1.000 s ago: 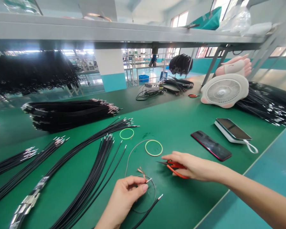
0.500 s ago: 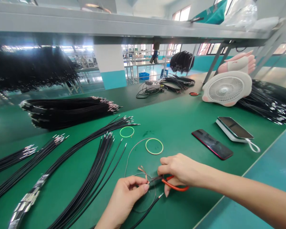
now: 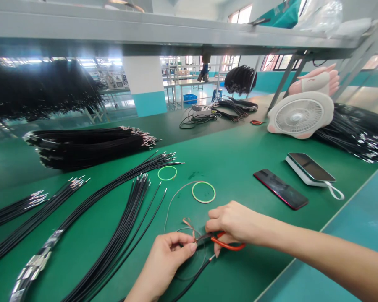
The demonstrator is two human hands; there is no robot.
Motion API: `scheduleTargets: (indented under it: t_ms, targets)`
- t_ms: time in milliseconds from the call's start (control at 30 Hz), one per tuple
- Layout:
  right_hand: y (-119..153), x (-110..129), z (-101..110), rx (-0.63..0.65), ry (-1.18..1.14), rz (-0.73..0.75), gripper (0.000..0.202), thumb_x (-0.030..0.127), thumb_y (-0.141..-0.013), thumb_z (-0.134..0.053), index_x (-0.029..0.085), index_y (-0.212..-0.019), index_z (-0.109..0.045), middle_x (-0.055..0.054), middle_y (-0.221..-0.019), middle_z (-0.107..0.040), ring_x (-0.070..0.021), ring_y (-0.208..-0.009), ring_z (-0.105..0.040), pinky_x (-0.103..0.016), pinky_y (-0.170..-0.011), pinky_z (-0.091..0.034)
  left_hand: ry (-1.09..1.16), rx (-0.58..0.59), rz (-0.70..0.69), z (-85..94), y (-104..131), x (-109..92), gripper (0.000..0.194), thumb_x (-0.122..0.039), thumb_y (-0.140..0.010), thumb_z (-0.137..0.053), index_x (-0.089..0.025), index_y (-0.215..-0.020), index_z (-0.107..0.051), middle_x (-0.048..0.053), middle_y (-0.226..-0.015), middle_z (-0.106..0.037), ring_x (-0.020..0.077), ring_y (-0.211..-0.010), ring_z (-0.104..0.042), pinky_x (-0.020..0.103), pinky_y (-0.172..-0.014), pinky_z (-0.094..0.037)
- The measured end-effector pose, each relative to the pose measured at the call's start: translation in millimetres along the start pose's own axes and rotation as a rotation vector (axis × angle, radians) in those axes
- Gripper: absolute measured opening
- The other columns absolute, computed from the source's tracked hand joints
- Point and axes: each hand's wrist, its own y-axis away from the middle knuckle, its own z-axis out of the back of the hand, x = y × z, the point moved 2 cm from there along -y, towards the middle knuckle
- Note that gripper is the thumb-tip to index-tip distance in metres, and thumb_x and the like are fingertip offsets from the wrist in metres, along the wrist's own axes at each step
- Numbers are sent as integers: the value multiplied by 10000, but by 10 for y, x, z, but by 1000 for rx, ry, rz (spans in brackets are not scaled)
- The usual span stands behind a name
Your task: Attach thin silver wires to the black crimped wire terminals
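My left hand [image 3: 170, 256] pinches the end of a thin grey wire [image 3: 167, 209], close to a copper-coloured strip [image 3: 187, 222]. My right hand [image 3: 231, 224] holds scissors with red-orange handles [image 3: 231, 245]; their dark blades point left and reach my left fingertips. How far the blades are apart is too small to tell. Below them a black cable [image 3: 195, 277] with a bare tip runs down to the bottom edge. Beyond my hands lie two green rings [image 3: 203, 192], the grey wire curving close to the larger one.
Bundles of black cables [image 3: 113, 235] cover the left side, with a thick coil [image 3: 91, 147] behind. At right lie a phone [image 3: 280, 188], a white device [image 3: 310, 170] and a fan [image 3: 297, 115]. A shelf [image 3: 176, 31] spans overhead.
My right hand and the scissors have shifted slightly left, bringing the blades nearer my left fingertips. My left hand has hardly moved and keeps its pinch.
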Motion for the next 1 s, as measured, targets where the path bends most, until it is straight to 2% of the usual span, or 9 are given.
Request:
scheduleTargets:
  t_ms: [433,600,700,800,867,933,1000]
  targets:
    - [-6,5,-34,-25,95,17,363,550,-884,-544,211,-799,-643,-2,-723,-608,-138,-664,-570,-244,-480,-245,21,-14,9,-1,14,-9,296,-400,-656,-789,-144,-799,-752,12,-701,-663,111,-607,-510,213,-572,-373]
    - [-18,35,-42,-14,90,-17,311,510,-860,-606,206,-802,-635,1,-729,-624,-144,-669,-590,-239,-486,-265,17,-5,2,1,11,-13,272,-383,-667,-782,-137,-781,-756,12,-689,-645,108,-602,-491,215,-570,-361]
    - [22,15,-51,-11,49,-153,245,445,-847,-644,202,-832,-625,-12,-786,-648,-163,-697,-620,-235,-514,-338,-4,-16,-8,26,16,-16,265,-365,-686,-770,-145,-834,-765,1,-660,-627,101,-589,-467,211,-553,-343]
    - [173,-90,-103,-68,36,-362,102,246,-893,-560,191,-969,-599,-58,-879,-667,-191,-754,-641,-259,-585,-428,-14,-16,-42,56,26,-26,259,-341,-726,-740,-156,-906,-763,14,-714,-648,109,-630,-496,214,-584,-371]
    - [324,-182,-160,-135,22,-451,230,128,-882,-498,183,-1101,-541,-88,-962,-671,-207,-838,-647,-283,-656,-471,-5,-22,-66,67,32,-36,256,-307,-728,-740,-159,-937,-752,22,-758,-662,112,-654,-522,218,-606,-396]
    - [470,-264,-218,-169,17,-498,235,97,-876,-478,184,-1089,-527,-94,-970,-671,-207,-850,-643,-287,-670,-480,-3,-51,-89,67,38,-50,258,-267,-710,-752,-161,-945,-739,19,-757,-664,113,-653,-539,219,-610,-415]
    - [564,-308,-242,-177,56,-528,178,88,-878,-467,193,-989,-557,-81,-904,-670,-200,-797,-628,-281,-648,-468,-19,-87,-104,53,46,-68,248,-237,-693,-758,-163,-928,-728,11,-729,-661,116,-645,-553,221,-613,-432]
